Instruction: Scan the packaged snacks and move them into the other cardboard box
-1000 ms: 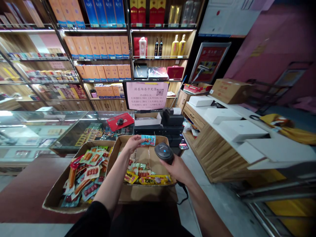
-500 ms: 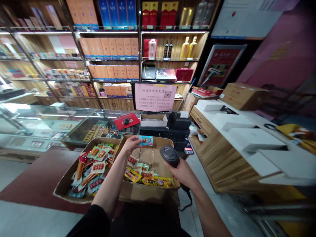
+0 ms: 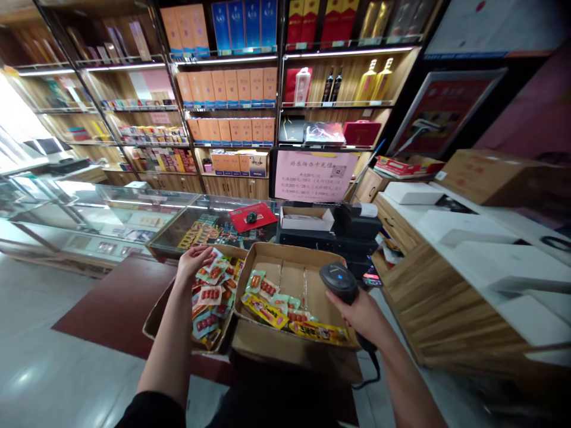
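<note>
My left hand (image 3: 196,260) is over the back of the left cardboard box (image 3: 157,309), its fingers pinched on a pale snack packet (image 3: 216,255). That box holds a heap of small sausage packets (image 3: 209,294). My right hand (image 3: 359,310) is wrapped round a black handheld scanner (image 3: 339,280) above the right side of the second cardboard box (image 3: 289,248). Inside this box lie several small packets (image 3: 269,288) and long yellow packets (image 3: 319,331), mostly to the left and front.
Behind the boxes are a glass display counter (image 3: 178,223), a red sheet (image 3: 243,220), a white tray (image 3: 307,220) and a pink sign (image 3: 312,176). A black cable (image 3: 375,368) hangs from the scanner. At the right stands a wooden cabinet (image 3: 437,309) with white boxes.
My left hand has moved left from above the right box to the left box. The blue packet it held there is no longer clearly seen. The view has shifted left, and the scanner shows a blue light.
</note>
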The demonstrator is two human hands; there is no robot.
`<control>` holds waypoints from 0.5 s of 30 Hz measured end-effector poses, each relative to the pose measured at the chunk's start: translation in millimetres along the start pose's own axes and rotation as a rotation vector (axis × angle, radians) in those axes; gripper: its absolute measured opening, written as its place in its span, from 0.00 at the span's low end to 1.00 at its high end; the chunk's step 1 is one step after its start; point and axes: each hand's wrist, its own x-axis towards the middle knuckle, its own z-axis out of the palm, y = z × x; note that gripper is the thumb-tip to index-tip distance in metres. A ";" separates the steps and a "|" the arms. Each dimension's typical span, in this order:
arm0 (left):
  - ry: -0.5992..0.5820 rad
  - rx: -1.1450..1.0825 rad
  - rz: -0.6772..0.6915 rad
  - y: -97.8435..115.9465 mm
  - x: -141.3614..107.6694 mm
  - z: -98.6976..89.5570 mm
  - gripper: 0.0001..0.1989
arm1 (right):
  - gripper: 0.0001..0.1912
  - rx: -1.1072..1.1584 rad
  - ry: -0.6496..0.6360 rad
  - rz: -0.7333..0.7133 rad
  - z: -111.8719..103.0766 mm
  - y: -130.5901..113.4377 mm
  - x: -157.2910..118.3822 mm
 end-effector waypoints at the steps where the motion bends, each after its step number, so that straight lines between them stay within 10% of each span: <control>1: -0.028 0.032 0.002 -3.6 -0.3 6.7 0.25 | 0.19 -0.007 0.005 0.016 2.4 -1.9 -1.7; 9: -0.574 0.884 0.201 -55.1 -39.0 98.9 0.19 | 0.20 0.050 0.076 -0.016 26.7 -15.8 -14.1; 15: -0.651 1.104 0.238 -78.1 -44.4 111.6 0.13 | 0.18 0.118 0.060 -0.021 35.5 -19.2 -25.9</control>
